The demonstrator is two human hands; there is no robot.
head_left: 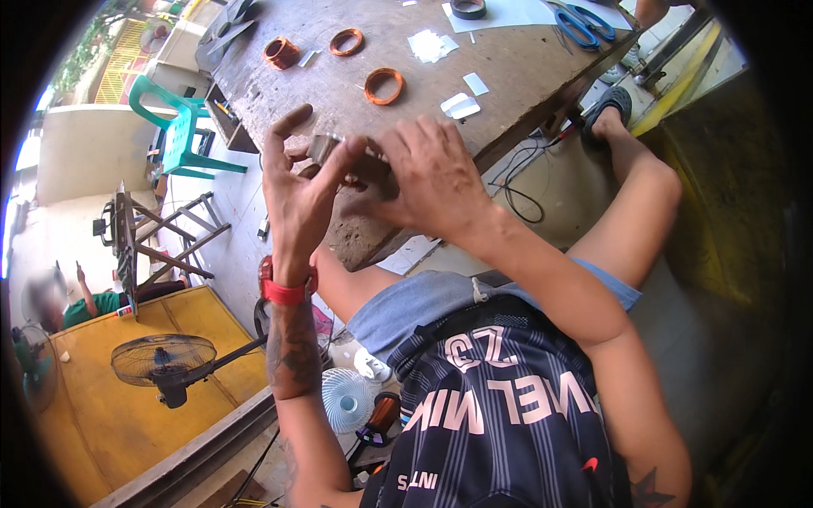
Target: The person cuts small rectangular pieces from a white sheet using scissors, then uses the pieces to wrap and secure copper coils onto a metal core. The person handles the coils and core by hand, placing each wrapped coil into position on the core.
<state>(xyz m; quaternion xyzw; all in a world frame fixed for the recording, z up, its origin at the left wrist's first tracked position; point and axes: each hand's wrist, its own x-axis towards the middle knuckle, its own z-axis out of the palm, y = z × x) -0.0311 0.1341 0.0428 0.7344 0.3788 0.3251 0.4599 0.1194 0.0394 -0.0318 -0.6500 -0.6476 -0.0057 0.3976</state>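
Note:
Just over the near edge of the wooden table, both hands are around a small silver-grey metal part that looks like a motor stator core. My left hand grips its left side between thumb and fingers, with the index finger raised off it. My right hand is closed at its right side, slightly blurred, and covers much of it. What the right fingertips pinch is hidden. Beyond the hands lie copper wire coils: a ring, another ring and a thicker coil.
White paper slips and a pile of cut pieces lie on the wooden table. Blue-handled scissors and a dark tape roll are farther back. A green chair and a black fan stand left.

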